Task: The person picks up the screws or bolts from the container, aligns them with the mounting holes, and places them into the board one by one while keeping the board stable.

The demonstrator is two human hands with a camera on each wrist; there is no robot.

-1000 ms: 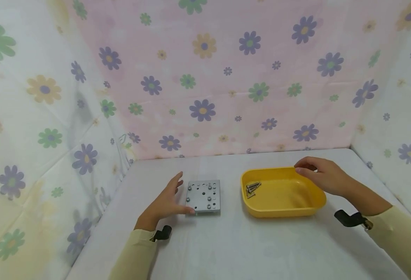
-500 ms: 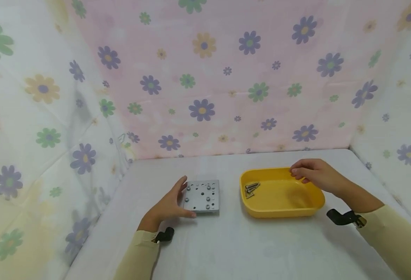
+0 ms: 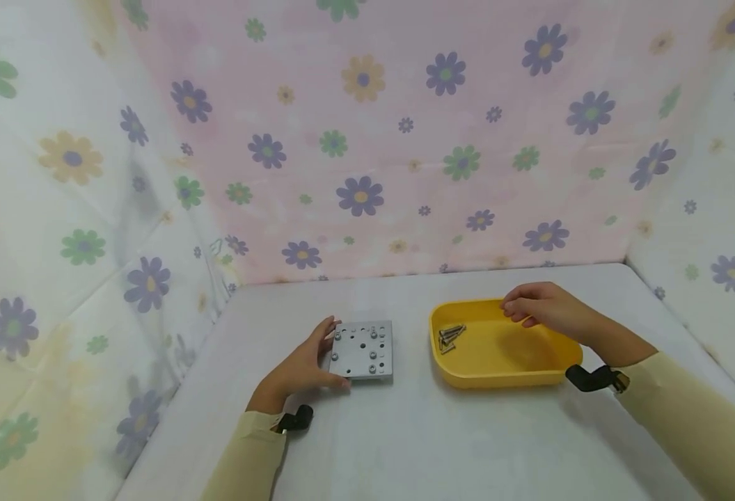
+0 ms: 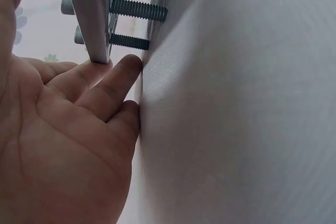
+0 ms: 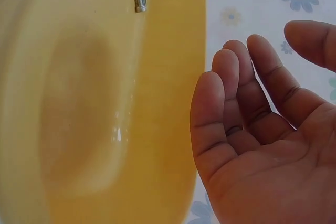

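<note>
A square silver metal plate (image 3: 358,348) with several holes and socket-head bolts lies left of centre on the white table. My left hand (image 3: 301,365) holds its left side, thumb at the near corner and fingers at the far one. From the left wrist, fingertips (image 4: 100,66) meet the plate's edge (image 4: 89,17), and threaded bolt shanks (image 4: 139,10) stick out beneath it toward the cloth. Over the far rim of a yellow tray (image 3: 499,381) hovers my right hand (image 3: 552,313). In the right wrist view its fingers (image 5: 207,103) are loosely bent, with nothing between them and the thumb.
Several loose bolts (image 3: 450,339) lie in the tray's left end. The white-covered table (image 3: 417,438) ends at a pink flowered cloth wall (image 3: 405,229) behind, with white flowered cloth (image 3: 104,292) at the sides.
My right hand has moved left along the tray's far rim, fingers now over the inside. My left hand has closed in on the plate's left side. The bolts stay put.
</note>
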